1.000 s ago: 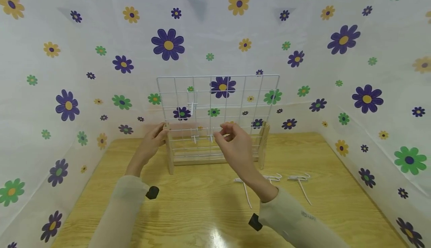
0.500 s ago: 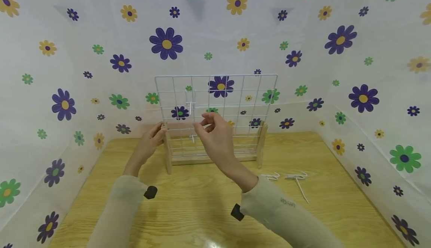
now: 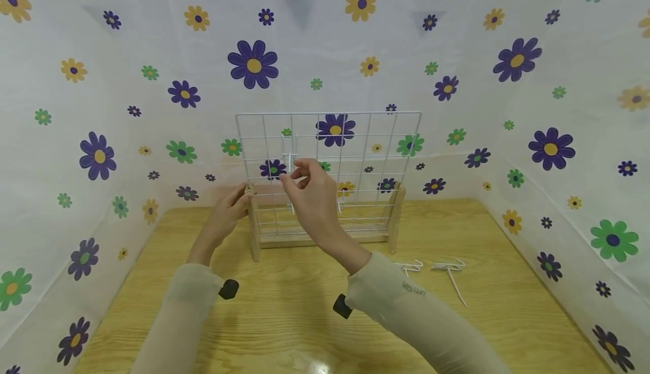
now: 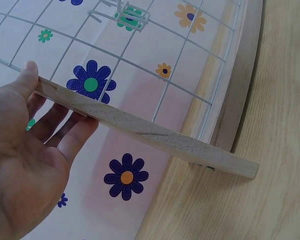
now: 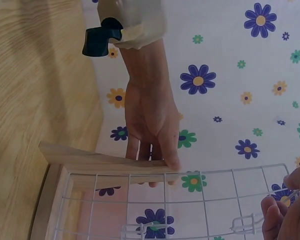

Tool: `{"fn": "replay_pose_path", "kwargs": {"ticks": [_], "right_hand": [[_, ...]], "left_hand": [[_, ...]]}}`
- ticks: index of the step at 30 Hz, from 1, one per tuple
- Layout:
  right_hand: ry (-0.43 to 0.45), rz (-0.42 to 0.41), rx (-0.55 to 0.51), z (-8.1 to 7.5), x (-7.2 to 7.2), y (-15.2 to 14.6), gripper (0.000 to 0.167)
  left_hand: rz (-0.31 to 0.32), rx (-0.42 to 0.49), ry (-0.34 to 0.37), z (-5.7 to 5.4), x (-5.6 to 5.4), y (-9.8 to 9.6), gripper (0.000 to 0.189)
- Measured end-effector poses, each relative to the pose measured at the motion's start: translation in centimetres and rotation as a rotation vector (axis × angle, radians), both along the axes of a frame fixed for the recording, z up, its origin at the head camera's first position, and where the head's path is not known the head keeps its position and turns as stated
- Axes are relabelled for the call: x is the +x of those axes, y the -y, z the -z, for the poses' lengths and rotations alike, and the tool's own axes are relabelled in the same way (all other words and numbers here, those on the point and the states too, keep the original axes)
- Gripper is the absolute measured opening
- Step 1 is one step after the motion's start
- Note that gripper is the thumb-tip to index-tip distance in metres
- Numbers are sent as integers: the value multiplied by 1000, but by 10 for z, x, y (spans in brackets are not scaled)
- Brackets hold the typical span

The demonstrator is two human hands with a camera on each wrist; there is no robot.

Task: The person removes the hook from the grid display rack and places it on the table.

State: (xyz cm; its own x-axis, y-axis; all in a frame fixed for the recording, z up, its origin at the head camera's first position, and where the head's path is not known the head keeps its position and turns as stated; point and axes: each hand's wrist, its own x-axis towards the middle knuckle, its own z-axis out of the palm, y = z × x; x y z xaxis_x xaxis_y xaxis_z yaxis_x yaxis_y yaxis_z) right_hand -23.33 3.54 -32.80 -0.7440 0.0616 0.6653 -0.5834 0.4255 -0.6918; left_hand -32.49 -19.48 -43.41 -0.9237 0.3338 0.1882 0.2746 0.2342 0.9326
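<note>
A white wire grid panel [image 3: 373, 145] stands upright in a wooden stand [image 3: 393, 219]. My left hand [image 3: 226, 216] grips its left wooden post [image 4: 140, 132], thumb on the near side and fingers behind. My right hand [image 3: 316, 196] is raised in front of the panel, finger and thumb curled close to the prong of an upper white wire hook [image 3: 290, 157]. Whether they pinch that prong is unclear. In the right wrist view, my right hand [image 5: 292, 212] enters at the right edge, partly out of frame. Lower on the grid hang a second hook [image 3: 340, 200] and another [image 5: 142, 228].
More white wire hooks lie on the wooden table [image 3: 289, 317] at right, one with a long prong [image 3: 457, 287] and another hook [image 3: 408, 267] beside the right sleeve. Flower-printed sheeting [image 3: 325, 41] encloses the back and sides.
My right hand has moved left and up, from the lower part of the grid to the upper hook. The lower right hook has come into view. My left hand keeps its grip on the post.
</note>
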Motion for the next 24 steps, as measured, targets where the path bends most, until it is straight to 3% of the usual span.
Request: {"fn": "replay_pose_path", "kwargs": {"ticks": [14,24], "right_hand": [[-48,91,48,-1,-10,-1,18],[-152,144,72,-4,-11,-5,13]], "left_hand": [[-3,28,6,-1,0,-1,62],[-6,2,15,2,0,0,66]]}}
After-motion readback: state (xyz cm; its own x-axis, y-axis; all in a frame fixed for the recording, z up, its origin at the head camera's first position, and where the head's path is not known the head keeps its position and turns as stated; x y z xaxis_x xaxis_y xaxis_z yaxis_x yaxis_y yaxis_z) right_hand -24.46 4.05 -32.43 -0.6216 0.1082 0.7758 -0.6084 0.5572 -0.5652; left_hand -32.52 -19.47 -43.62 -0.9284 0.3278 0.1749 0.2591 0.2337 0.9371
